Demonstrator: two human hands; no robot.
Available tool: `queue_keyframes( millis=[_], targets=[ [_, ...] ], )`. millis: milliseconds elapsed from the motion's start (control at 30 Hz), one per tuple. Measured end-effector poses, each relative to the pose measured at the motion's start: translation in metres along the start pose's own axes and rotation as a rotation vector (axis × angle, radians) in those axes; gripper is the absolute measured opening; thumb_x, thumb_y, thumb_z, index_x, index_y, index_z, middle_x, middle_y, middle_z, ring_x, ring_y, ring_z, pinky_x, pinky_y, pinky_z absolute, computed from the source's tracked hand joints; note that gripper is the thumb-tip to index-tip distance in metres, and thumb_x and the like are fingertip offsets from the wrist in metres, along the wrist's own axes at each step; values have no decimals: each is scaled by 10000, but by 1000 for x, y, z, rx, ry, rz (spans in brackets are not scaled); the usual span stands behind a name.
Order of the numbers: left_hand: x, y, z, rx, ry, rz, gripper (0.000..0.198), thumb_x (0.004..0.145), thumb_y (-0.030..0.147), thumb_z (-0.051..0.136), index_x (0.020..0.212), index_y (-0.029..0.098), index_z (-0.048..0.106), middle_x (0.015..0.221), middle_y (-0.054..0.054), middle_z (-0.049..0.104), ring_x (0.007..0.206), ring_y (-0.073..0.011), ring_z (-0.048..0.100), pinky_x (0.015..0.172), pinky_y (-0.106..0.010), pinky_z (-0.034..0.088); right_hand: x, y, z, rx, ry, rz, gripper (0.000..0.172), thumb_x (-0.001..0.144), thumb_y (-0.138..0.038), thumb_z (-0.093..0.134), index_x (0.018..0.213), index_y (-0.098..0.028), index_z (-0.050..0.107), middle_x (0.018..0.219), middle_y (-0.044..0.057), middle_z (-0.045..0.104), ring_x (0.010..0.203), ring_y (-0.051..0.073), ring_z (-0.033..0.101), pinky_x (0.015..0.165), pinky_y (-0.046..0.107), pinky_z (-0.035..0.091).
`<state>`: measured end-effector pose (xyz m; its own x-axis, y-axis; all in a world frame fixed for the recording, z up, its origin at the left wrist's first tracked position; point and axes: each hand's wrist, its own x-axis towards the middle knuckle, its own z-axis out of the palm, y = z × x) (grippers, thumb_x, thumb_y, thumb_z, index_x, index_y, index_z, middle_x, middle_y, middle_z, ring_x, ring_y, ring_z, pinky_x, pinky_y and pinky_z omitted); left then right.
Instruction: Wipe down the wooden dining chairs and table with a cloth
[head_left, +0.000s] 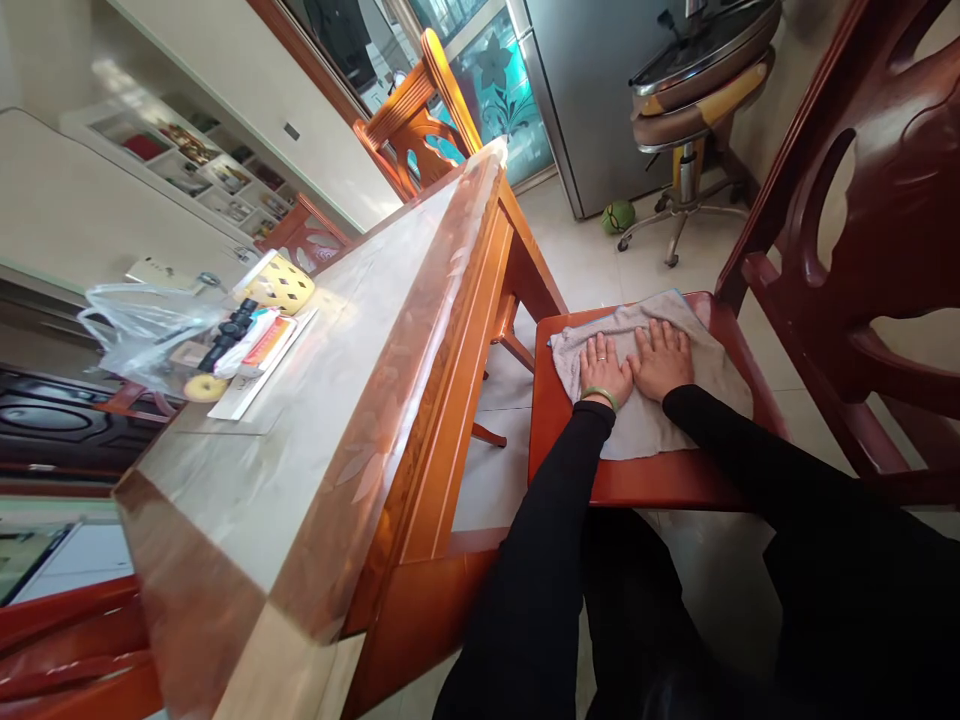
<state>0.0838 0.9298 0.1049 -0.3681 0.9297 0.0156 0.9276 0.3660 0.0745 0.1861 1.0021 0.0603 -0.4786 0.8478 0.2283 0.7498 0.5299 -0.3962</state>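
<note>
I see both palms pressed flat, fingers spread, left hand (604, 368) and right hand (661, 358) on the grey cloth (660, 410) covering the chair seat (637, 480); soft, light, best pinched at an edge

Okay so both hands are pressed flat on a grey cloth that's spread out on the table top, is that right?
Not quite. In the head view both the left hand and right hand do lie flat, side by side, on the grey cloth, but the cloth is spread on the red wooden chair seat, not on the table beside it.
</note>
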Motion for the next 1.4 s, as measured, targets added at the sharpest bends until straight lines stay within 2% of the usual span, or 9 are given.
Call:
queue_keyframes(
  millis=[133,333,600,733,867,1067,1233,1300,1400],
  targets=[
    [33,-17,0,-18,15,-69,702,1122,336,331,1792,129,365,1910,-62,244,1793,-256,227,1485,-446,197,48,-18,8,-10,-68,-71,725,1118,-384,277,1731,-42,456,1840,201,348,1748,394,285,1420,658,216],
    [59,-37,14,-39,121,-233,679,1130,317,301,1777,141,406,1901,-54,278,1793,-265,231,1488,-453,188,106,-28,22,-14,-172,-378,686,1138,-373,271,1751,-123,449,1853,137,351,1739,358,293,1417,618,223],
    [54,-36,10,-11,127,-230,675,1125,296,330,1767,107,419,1888,-90,296,1781,-281,270,1475,-461,229,112,-24,27,-2,-143,-485,638,1149,-336,336,1724,-104,485,1817,151,419,1703,366,335,1380,630,259],
    [31,-36,5,21,135,-218,668,1110,295,402,1753,119,450,1869,-110,337,1765,-282,312,1459,-458,278,89,-30,23,-3,-108,-480,616,1139,-312,352,1685,-94,535,1790,169,456,1664,373,391,1354,635,290],
    [-10,-40,11,39,134,-209,687,1100,313,433,1751,95,446,1865,-129,329,1765,-304,310,1458,-474,280,50,-40,16,-4,-124,-487,635,1141,-321,317,1699,-93,517,1802,149,438,1685,376,374,1368,626,286],
    [-59,-50,16,54,94,-174,728,1101,396,425,1760,86,427,1885,-128,274,1774,-319,283,1468,-487,259,-37,-35,1,-13,-164,-503,623,1121,-325,387,1683,-114,553,1780,113,477,1681,336,429,1377,564,364],
    [-45,-43,15,41,58,-203,886,1103,648,338,1791,90,349,1900,-147,246,1794,-367,200,1475,-557,197,-129,10,-5,2,-17,-399,681,1124,-487,447,1718,-163,522,1825,130,408,1717,350,376,1384,595,363],
    [-27,-38,12,34,59,-240,995,1064,771,322,1801,103,316,1907,-159,223,1799,-374,168,1475,-559,174,-148,26,-11,-18,52,-294,667,1134,-502,420,1691,-162,560,1835,146,388,1734,369,337,1396,621,329],
    [4,-33,5,34,46,-272,1085,1016,839,379,1808,104,280,1921,-163,168,1805,-377,140,1476,-551,156,-150,41,-21,-66,80,-190,684,1128,-530,434,1661,-131,587,1796,176,449,1709,378,383,1397,618,329]
  ],
)
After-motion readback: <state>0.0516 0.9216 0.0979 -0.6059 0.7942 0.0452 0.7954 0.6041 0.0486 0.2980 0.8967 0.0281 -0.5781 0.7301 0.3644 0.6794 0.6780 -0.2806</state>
